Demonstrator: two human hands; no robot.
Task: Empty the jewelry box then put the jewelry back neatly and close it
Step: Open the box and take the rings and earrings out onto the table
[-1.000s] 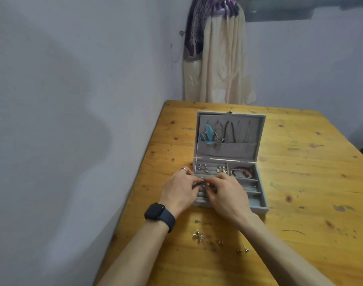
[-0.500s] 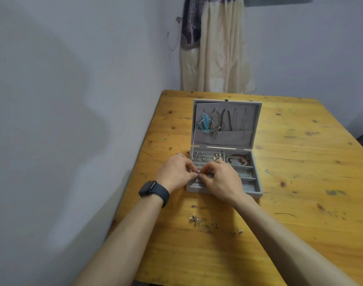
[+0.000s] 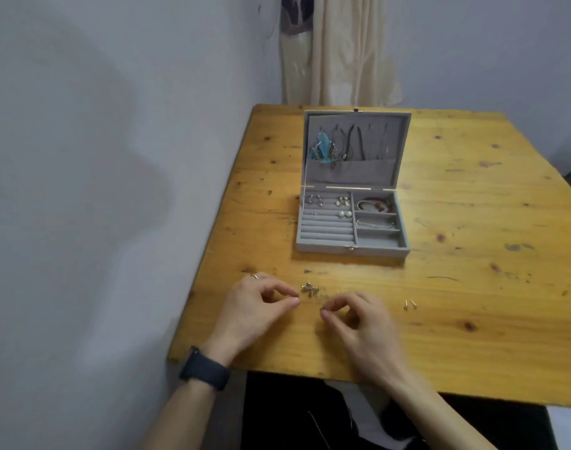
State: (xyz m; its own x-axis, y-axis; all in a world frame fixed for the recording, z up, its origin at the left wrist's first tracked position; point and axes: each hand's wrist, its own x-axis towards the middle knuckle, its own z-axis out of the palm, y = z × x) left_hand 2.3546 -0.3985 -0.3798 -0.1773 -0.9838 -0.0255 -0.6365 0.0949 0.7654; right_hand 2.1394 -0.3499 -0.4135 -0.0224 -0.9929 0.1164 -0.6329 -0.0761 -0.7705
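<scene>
The grey jewelry box (image 3: 352,250) stands open on the wooden table (image 3: 479,206), its lid (image 3: 355,175) upright with necklaces (image 3: 350,142) and a blue piece (image 3: 323,150) hanging inside. The tray holds earrings (image 3: 342,201), pearl studs (image 3: 345,214) and a red bracelet (image 3: 373,205). In front of the box lie a small pile of earrings (image 3: 310,290) and two studs (image 3: 410,303). My left hand (image 3: 255,306) and right hand (image 3: 359,323) hover over the table near the pile, each with thumb and forefinger pinched. Anything pinched is too small to see.
A grey wall runs along the table's left edge. A cream curtain (image 3: 336,50) hangs behind the far edge. A dark watch (image 3: 204,368) sits on my left wrist. The table's near edge lies just under my forearms.
Both hands have drawn back from the box's ring rolls to the table in front of it, beside the loose earrings. The camera has tilted further down.
</scene>
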